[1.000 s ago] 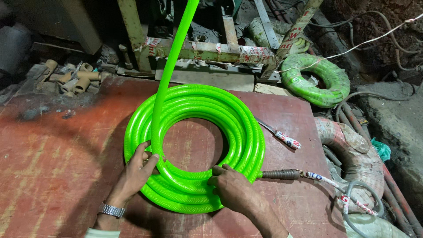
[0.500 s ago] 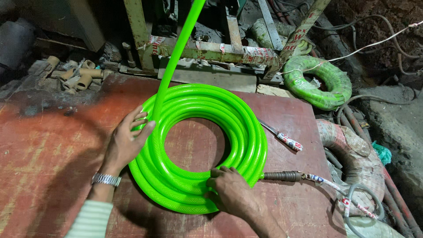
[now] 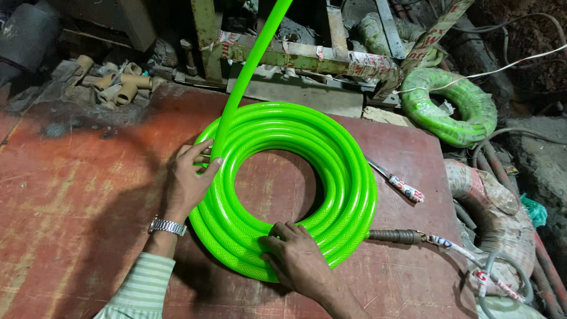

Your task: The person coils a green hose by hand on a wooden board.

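Two hands are working one bright green hose coil (image 3: pixel 331 171), which is lying flat on the red desk (image 3: pixel 71 201). The hose is looking springy and fairly stiff, with a smooth skin likely to slip, so it is best taken around a single strand. The left hand (image 3: pixel 190 180) is wrapping its grip around the free length (image 3: pixel 251 65) where that strand is meeting the coil and rising away. The right hand (image 3: pixel 295 257) is pressing flat, fingers spread, on the near turns.

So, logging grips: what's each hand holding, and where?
Left hand grips the green hose where it rises off the coil; right hand presses the coil's near side.
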